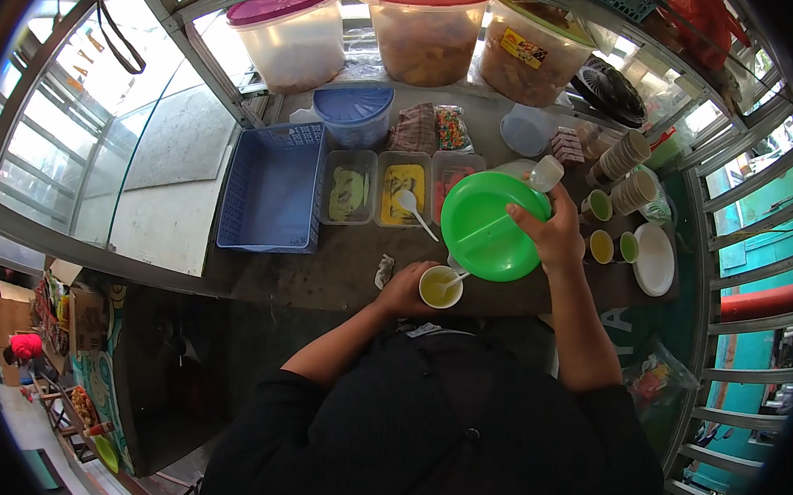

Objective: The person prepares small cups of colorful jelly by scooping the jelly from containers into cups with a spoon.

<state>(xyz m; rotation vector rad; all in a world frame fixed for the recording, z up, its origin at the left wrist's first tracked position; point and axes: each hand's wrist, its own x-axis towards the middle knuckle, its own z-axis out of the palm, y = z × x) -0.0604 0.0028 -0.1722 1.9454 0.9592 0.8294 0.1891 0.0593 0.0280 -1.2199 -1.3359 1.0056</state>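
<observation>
My left hand [404,291] is wrapped round a paper cup [440,287] with yellowish-green contents and a white spoon in it, near the counter's front edge. In my right hand [552,232] is a bright green plastic lid [491,224], tilted, and a small clear cup [546,173] shows at the fingers of the same hand. Behind the lid lies a container with red contents [453,180], partly hidden. Left of it stand a container of yellow contents [403,181] with a white spoon [408,203] and one of green contents [350,187].
A blue basket [274,186] stands at the left. Filled paper cups [601,246], stacked cups [633,191] and a white plate [654,261] are at the right. Large lidded tubs [420,45] line the back. A crumpled wrapper [384,270] lies near my left hand.
</observation>
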